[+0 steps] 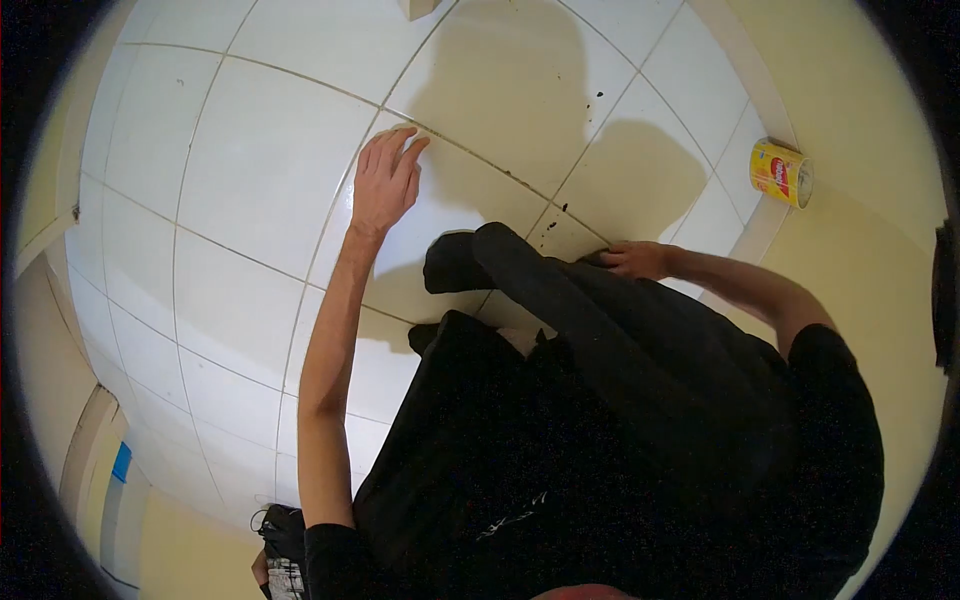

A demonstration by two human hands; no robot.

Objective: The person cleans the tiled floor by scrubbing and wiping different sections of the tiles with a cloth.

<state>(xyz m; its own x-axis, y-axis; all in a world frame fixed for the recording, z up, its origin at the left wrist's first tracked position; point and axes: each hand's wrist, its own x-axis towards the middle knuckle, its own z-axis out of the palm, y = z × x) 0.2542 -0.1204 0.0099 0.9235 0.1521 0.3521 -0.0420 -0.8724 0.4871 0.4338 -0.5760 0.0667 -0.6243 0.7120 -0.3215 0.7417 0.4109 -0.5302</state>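
My left hand (385, 182) is over the white tiled floor (265, 130), its fingers loosely bent and apart near a grout line. Nothing shows between those fingers. On the other side, my right hand (638, 260) lies low beside my dark trouser leg (610, 310), fingers stretched out and partly hidden by the leg. Small dark bits (552, 226) are scattered on the tiles in front of my feet, with another dark bit (600, 94) farther off. A dark sock (452, 262) covers my nearer visible foot.
A yellow can with a red label (778, 174) stands by the wall (850, 130) at the right. Black cords and a dark bundle (284, 530) are at the lower left. A door frame (90, 440) runs along the left side. My shadow falls across the tiles.
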